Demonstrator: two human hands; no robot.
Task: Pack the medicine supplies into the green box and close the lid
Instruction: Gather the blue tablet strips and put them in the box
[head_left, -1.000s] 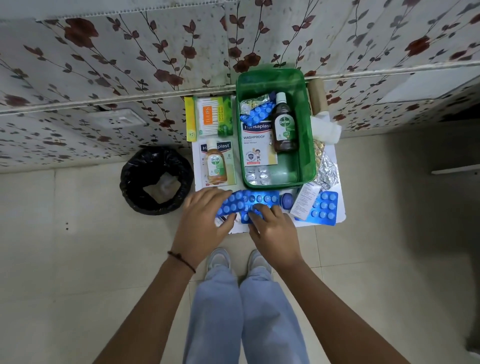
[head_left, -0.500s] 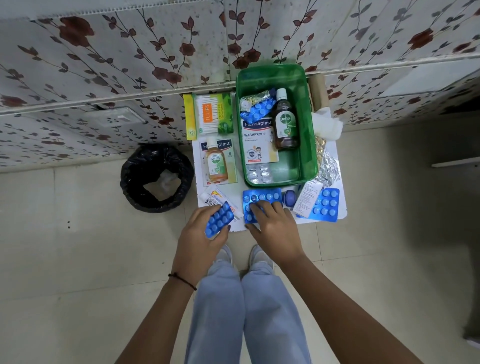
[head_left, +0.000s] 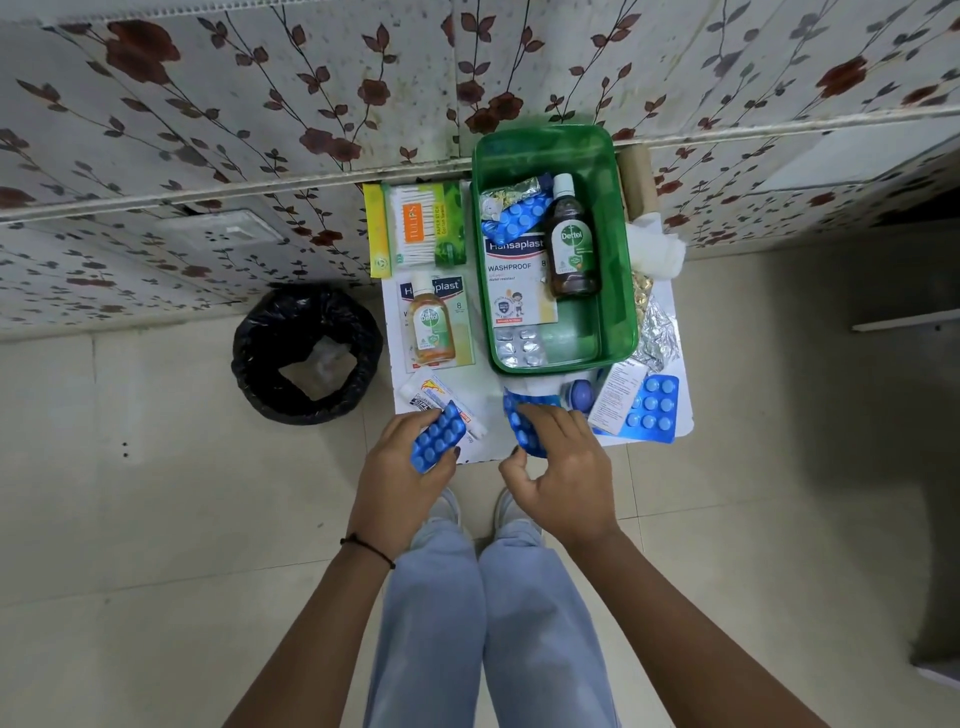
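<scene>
The green box stands open on a small white table against the wall. Inside lie a brown Dettol bottle, a Hansaplast pack, a blue blister strip and a silver strip. My left hand holds a blue blister strip off the table's front edge. My right hand grips another blue strip at the front of the table, just below the box.
Left of the box lie a cotton-bud pack, a small Dettol bottle on a second Hansaplast pack, and a tube. At right are a blue strip, a leaflet, foil and gauze. A black bin stands left.
The two blue strips, side by side on the table a second ago, are now apart: my left hand lifted one towards me, and my right hand closed on the other.
</scene>
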